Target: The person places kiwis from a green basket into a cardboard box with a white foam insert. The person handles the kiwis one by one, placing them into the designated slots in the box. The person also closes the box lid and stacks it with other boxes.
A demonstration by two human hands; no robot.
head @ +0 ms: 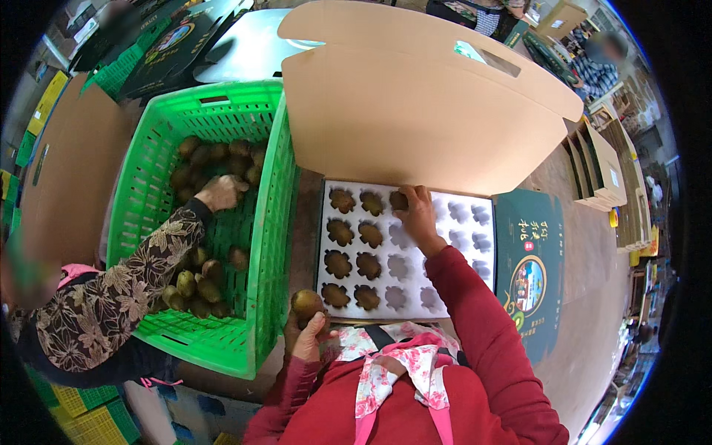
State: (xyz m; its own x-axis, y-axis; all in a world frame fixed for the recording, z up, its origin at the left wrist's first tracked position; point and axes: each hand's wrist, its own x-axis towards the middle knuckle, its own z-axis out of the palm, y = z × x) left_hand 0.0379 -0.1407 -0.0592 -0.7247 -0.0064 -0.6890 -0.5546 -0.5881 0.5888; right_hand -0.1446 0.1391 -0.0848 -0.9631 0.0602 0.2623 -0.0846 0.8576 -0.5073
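My right hand (420, 217) holds a brown kiwifruit (399, 201) at the top of the third column of a white foam insert (382, 193), which lies in an open cardboard box. Kiwifruit fill the pockets of the two left columns; several pockets further right are vacant, and my forearm hides some. Near the insert's lower left corner, my left hand (309, 340) holds kiwifruit (307, 304). The box's tall brown lid (423, 100) stands raised behind the insert. Left of the box is a green plastic crate (267, 222) with loose kiwifruit (208, 289) in two groups.
A co-worker's hand (223, 192) reaches into the crate from the left, in a floral sleeve (161, 250). A dark green printed box flap (531, 272) extends right of the insert. Folded cartons (598, 167) stand further right. Another person (598, 72) is at the upper right.
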